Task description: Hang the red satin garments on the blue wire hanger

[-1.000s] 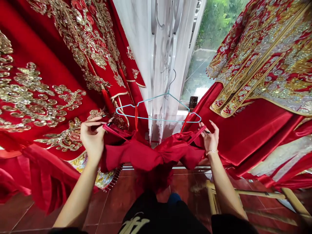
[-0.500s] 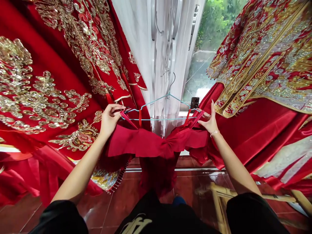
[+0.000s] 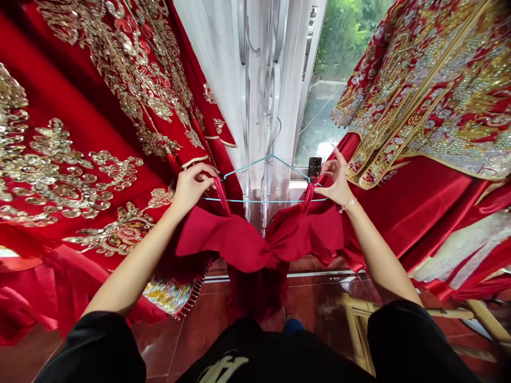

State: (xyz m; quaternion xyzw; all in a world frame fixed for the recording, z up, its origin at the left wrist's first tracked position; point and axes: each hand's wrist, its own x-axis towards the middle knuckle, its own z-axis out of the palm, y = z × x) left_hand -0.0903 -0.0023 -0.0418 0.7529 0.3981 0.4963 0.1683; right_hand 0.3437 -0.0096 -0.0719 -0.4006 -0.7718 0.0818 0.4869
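Your left hand (image 3: 192, 189) pinches one strap of the red dress (image 3: 243, 244) and your right hand (image 3: 337, 183) grips the other, each strap up beside a shoulder of the blue hanger (image 3: 249, 164). The dress hangs just below and between your hands, its top edge near the hanger's bottom bar. It looks plain and deep red, with a wide, wavy ruffle gathered at the middle and darker cloth dropping beneath.
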